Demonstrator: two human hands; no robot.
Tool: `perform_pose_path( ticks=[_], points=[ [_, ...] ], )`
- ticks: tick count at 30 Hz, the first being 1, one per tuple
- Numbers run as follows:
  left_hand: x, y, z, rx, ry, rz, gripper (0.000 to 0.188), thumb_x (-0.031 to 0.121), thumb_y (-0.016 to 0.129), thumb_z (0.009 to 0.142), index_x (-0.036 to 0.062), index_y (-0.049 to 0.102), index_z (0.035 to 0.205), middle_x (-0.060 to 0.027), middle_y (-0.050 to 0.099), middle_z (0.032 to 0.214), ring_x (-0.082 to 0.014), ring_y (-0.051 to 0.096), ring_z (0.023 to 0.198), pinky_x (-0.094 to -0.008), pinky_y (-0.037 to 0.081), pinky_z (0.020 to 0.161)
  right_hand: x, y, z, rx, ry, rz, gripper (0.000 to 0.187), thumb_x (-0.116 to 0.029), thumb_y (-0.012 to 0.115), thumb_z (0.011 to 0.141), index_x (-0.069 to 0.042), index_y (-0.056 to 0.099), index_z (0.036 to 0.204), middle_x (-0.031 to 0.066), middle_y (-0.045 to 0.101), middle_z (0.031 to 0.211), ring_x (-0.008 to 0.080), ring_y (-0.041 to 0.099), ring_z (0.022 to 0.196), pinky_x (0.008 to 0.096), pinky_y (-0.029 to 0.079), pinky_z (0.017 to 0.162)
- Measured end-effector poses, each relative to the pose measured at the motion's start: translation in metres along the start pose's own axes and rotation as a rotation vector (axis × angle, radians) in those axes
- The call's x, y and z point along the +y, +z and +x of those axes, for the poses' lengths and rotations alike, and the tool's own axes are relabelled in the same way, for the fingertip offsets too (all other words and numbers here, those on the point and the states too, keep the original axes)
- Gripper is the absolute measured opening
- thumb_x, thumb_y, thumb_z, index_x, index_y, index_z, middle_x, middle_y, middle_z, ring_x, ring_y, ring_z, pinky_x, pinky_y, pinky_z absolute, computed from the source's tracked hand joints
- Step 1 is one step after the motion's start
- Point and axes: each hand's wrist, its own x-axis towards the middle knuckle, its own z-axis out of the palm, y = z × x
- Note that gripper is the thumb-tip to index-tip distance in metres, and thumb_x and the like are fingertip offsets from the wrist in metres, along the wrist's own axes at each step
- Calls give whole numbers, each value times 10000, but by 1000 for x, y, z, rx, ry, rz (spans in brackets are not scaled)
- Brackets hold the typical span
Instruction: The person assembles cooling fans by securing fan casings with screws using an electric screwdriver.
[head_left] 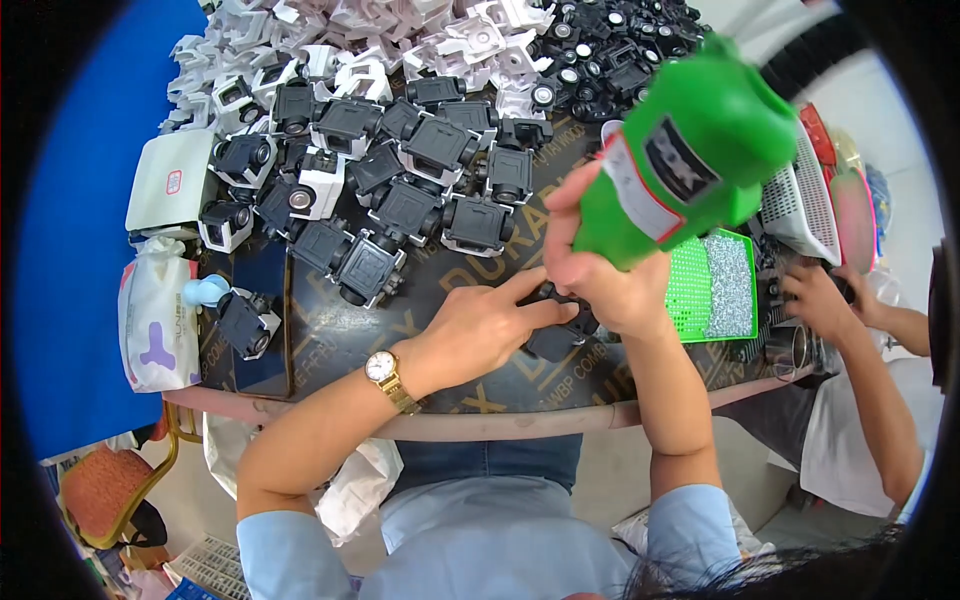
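Observation:
My right hand (622, 288) is wrapped round a bright green power screwdriver (735, 105) with a black hose or cable at its top. It is held over a small black toy car part (556, 343) at the front of the table. My left hand (468, 338), with a gold watch on the wrist, presses its thumb and fingers on that part. My right hand hides the tool's tip, so I cannot tell whether it touches. Assembled toy cars (408, 208) with white sides and black undersides lie beyond my left hand.
White car bodies (400, 35) and black wheeled chassis (615, 60) are heaped at the back. A green tray (690, 300) holds small silver screws. Left stand a white box (165, 185) and a tissue pack (158, 330). A co-worker's hands (825, 300) work at right beside a white basket (800, 200).

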Motion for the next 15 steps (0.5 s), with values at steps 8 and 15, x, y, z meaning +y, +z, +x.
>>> perform_pose_path(
  ticks=[8,15],
  points=[
    [2,-8,3,-132,-35,45,358,64,554,775,234,606,1086,-77,501,1259,-273,627,627,-373,489,486,4,15,-2,299,-174,-132,280,51,660,746,43,531,995,27,551,667,71,508,532,199,390,466],
    [2,-5,3,-129,-15,35,382,72,565,769,252,596,1105,-91,506,1237,-269,631,625,-371,494,487,12,10,0,325,-337,-250,327,59,651,762,53,513,1059,1,535,676,54,478,540,195,376,478]
  ],
)
